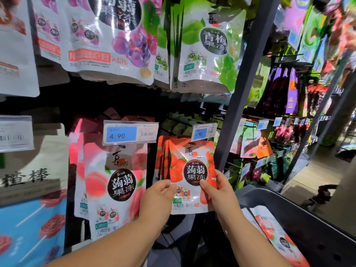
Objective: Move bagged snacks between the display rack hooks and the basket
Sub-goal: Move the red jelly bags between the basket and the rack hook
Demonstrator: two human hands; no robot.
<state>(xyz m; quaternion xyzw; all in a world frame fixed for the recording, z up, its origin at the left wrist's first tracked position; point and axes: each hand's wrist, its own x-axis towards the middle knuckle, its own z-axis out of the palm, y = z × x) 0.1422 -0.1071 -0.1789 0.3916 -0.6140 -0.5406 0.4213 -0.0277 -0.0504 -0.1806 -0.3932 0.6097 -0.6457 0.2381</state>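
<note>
while raised, both hands (192, 193) pinch strawberry bag (189, 197)

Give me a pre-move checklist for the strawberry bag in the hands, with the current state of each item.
1. Both hands on the strawberry bag: ok, left hand at its left edge, right hand at its right edge.
2. Bag's top hole on or off the hook: cannot tell, the price tag covers its top.
3. Same flavour behind it: ok, more strawberry bags hang there.
4. Neighbouring peach bag out of the way: ok, it hangs to the left, apart from the held bag.
5. Basket within reach: ok, lower right, with a bag already inside.
</note>
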